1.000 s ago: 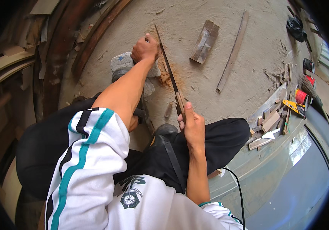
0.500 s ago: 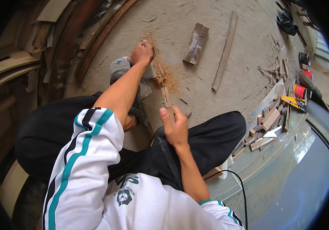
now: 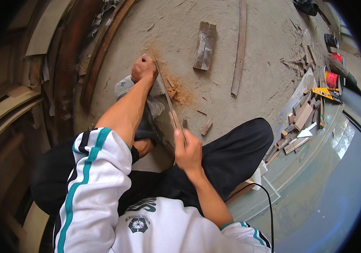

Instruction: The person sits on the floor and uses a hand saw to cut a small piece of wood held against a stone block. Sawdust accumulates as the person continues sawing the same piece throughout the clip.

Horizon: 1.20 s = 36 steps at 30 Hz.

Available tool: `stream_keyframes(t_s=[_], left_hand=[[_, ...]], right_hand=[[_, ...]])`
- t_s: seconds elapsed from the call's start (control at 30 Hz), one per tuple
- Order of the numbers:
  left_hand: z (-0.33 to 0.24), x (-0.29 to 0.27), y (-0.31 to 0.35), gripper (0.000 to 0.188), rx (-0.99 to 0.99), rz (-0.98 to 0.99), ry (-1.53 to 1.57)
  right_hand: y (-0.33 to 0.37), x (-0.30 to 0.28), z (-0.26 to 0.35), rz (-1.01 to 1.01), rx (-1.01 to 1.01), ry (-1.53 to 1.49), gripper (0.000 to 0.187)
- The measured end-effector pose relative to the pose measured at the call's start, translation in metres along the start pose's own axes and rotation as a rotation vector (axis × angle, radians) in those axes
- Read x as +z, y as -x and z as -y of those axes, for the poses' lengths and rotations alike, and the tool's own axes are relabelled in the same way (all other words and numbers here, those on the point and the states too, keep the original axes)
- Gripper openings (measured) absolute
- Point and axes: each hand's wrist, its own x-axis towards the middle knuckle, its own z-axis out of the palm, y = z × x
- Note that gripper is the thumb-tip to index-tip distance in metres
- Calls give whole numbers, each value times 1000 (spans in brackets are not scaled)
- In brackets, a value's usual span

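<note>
My right hand [image 3: 188, 152] is wrapped round the wooden handle of a handsaw [image 3: 166, 93], with the thumb laid along the top. Its narrow blade, seen nearly edge-on, runs forward past my left hand [image 3: 143, 68]. That left hand is closed beside the far part of the blade; what its fingers grip is hidden. Below it lies a pale stone-like block [image 3: 124, 86], partly covered by my forearm. Sawdust [image 3: 181, 90] is heaped on the floor right of the blade, with a small wood chip [image 3: 171, 82] in it.
A short wooden block [image 3: 205, 46] and a long wood strip [image 3: 239, 50] lie on the floor ahead. Several offcuts [image 3: 302, 116] are piled at the right, beside a yellow tool [image 3: 327, 94], cans and a broom [image 3: 341, 69]. Long boards [image 3: 104, 46] stand at the left.
The saw's handle has shifted slightly left and its blade now reaches past my left hand in one line. The view has turned a little; my left hand keeps its place by the block.
</note>
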Motion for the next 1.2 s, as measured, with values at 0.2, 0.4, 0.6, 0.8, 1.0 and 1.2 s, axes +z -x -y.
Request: stream_keyframes(t_s=[0.2,0.4,0.6,0.8,1.0,1.2], left_hand=[[-5,-2,4,49,-21,-15,-33],[-5,-1,3,48,-37,-26,-48],[-2,2,0,47,-30,-12,-60],[-4,0,-1,49,-47,-41,-76],[-5,-1,0,50,-33,-36,-57],[-5,0,1,48,-41,-43,-47]], right_hand=[[-16,-2,22,43,61,9,38],[-17,-2,35,34,89,-63,39],[-10,12,22,30,16,-60,32],[52,-21,28,86,60,-85,27],[4,-19,15,104,33,-32,28],[24,-23,21,82,45,-68,30]])
